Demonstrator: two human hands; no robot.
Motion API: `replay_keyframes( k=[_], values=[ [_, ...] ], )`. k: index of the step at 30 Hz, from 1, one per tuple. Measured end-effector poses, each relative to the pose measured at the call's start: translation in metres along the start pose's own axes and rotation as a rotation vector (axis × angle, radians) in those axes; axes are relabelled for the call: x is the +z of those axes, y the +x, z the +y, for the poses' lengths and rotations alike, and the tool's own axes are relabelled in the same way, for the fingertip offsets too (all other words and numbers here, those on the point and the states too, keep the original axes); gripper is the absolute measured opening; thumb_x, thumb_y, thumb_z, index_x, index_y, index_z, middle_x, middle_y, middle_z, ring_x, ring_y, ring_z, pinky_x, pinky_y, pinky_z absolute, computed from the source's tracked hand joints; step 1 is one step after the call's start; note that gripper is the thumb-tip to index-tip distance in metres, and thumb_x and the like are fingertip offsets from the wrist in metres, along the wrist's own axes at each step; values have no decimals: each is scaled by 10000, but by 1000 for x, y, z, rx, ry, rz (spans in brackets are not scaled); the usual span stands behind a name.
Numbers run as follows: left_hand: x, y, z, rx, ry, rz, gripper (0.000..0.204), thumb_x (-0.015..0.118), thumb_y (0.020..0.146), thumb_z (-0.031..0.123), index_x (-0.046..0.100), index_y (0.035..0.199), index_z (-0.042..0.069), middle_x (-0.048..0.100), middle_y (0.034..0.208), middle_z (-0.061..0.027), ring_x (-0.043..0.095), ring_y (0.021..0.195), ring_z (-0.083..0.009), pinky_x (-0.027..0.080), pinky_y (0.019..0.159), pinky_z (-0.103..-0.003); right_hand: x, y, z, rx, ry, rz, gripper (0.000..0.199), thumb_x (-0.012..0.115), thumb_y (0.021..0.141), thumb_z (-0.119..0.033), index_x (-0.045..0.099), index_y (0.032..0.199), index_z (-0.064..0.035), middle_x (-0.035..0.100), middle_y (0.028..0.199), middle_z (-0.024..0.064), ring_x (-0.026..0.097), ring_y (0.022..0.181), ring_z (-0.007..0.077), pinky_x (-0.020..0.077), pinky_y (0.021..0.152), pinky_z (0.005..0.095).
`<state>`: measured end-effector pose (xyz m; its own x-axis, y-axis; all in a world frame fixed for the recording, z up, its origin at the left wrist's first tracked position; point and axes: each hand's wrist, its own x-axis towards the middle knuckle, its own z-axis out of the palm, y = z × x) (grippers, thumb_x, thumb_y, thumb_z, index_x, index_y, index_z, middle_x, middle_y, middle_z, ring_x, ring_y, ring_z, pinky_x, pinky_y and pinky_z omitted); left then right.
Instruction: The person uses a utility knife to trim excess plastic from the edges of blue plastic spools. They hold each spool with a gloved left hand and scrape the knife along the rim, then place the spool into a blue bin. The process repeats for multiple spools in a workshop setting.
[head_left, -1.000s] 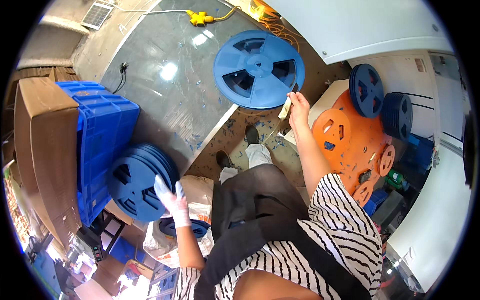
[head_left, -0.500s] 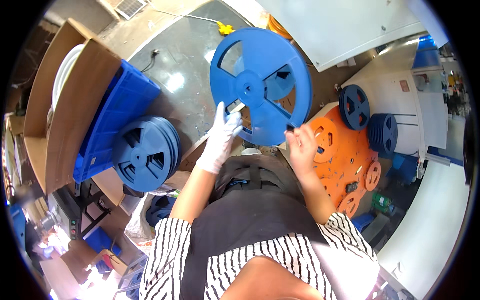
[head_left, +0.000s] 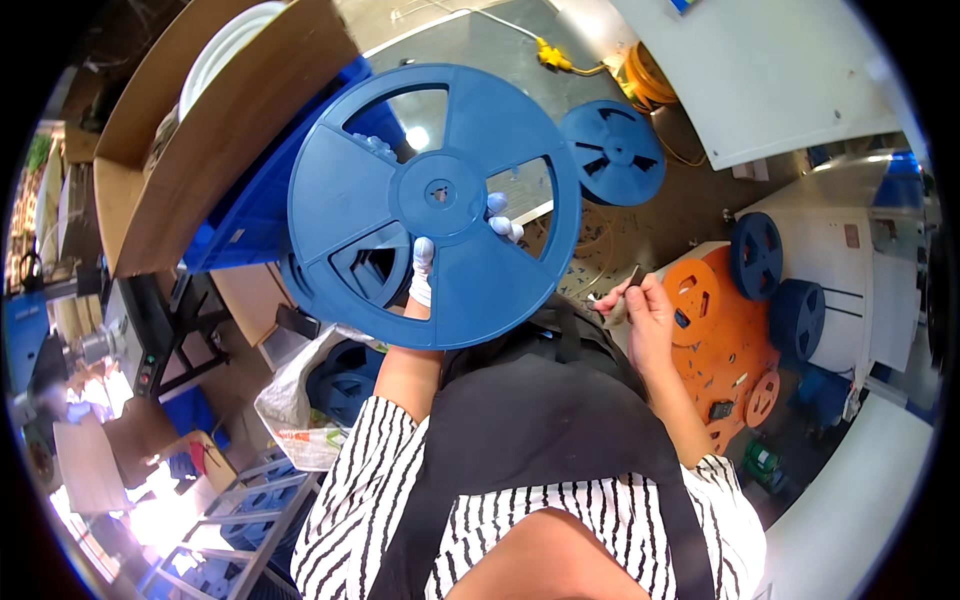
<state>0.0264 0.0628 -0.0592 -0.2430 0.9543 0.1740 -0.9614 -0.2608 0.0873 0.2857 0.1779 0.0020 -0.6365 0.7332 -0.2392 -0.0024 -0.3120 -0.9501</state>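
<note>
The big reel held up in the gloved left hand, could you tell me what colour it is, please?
The reel is blue, as the head view shows.

My gloved left hand (head_left: pixel 425 270) holds a large blue reel (head_left: pixel 435 205) up flat before me, fingers (head_left: pixel 497 215) showing through its cutouts. My bare right hand (head_left: pixel 640 310) pinches a small thin tool (head_left: pixel 618 287) beside it. Lower right: orange reels (head_left: pixel 715 340). Another blue reel (head_left: pixel 612 152) lies on the floor beyond. Cardboard box (head_left: pixel 200 130) left.
</note>
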Motion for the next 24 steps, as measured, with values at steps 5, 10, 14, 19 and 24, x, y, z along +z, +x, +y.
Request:
replay_keyframes(
  k=[5,10,14,19,24],
  values=[
    [9,-22,9,23,-16,25,1017,896,717,400,383,1458,-72,624,1225,-219,548,1204,-368,553,999,-478,23,10,-1,25,-23,-1,183,559,1051,-239,596,1010,-64,621,818,36,625,693,121,529,643,252],
    [18,-27,8,26,-39,94,1071,910,703,398,348,1472,-91,588,1252,-233,559,1200,-372,559,990,-461,24,24,-6,-25,-197,-9,164,540,1049,-183,611,1055,-35,604,801,24,579,673,88,500,636,230],
    [34,-29,11,-37,-148,91,1012,878,721,303,336,1466,-117,577,1226,-264,528,1233,-365,552,997,-466,29,55,-45,-307,-771,-55,72,605,962,-44,660,999,-16,635,808,63,640,706,137,491,637,268],
    [47,-33,8,-96,-141,158,1007,875,721,323,338,1444,-126,599,1183,-273,538,1214,-364,575,965,-498,47,97,-79,-1130,-1468,-254,182,692,776,-62,630,939,-113,583,789,27,625,720,203,496,605,327],
    [75,-38,1,-134,-95,301,960,872,754,379,369,1443,-61,523,1323,-210,526,1187,-280,591,927,-399,69,109,-83,-1339,-1598,-395,144,687,750,-128,608,870,-129,552,766,-23,589,713,137,465,600,270]
  ],
)
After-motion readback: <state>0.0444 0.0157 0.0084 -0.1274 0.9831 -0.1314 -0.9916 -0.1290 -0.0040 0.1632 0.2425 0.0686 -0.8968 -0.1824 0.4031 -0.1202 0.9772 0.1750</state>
